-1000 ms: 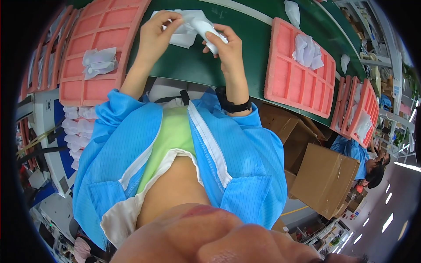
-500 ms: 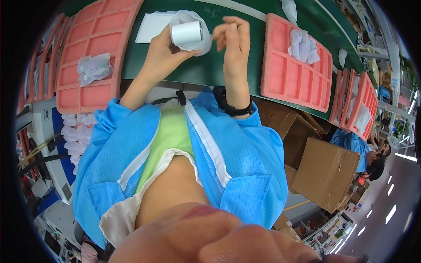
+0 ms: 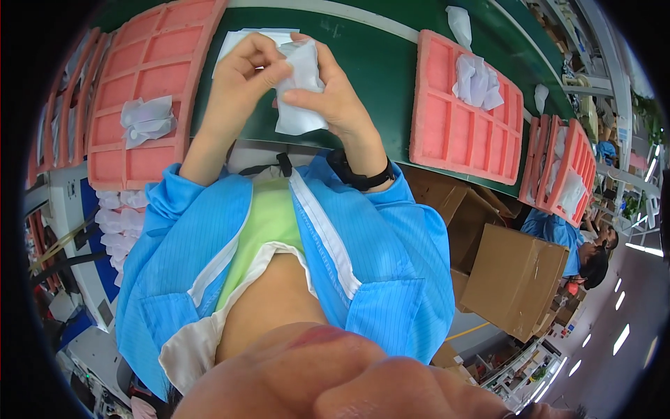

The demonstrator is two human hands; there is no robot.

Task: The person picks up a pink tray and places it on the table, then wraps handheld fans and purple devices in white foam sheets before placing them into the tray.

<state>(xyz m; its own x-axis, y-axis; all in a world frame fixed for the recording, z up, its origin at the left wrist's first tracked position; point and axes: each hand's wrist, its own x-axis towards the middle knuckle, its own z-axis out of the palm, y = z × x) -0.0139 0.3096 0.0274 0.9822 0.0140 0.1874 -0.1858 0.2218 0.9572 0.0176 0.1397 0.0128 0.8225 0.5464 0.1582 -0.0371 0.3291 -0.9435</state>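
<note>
Both hands [image 3: 293,77] raised, pinching a white pouch [image 3: 299,87] (above the green table [image 3: 377,63]).

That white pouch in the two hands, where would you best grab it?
Probably the white pouch by its free lower edge, from below: left hand and right hand already pinch its top, and the flat bottom hangs clear.

One head-worn fisheye view, looking steeply down the person's own front, close in; green table [image 3: 377,77] far, cardboard boxes [image 3: 513,279] right.
</note>
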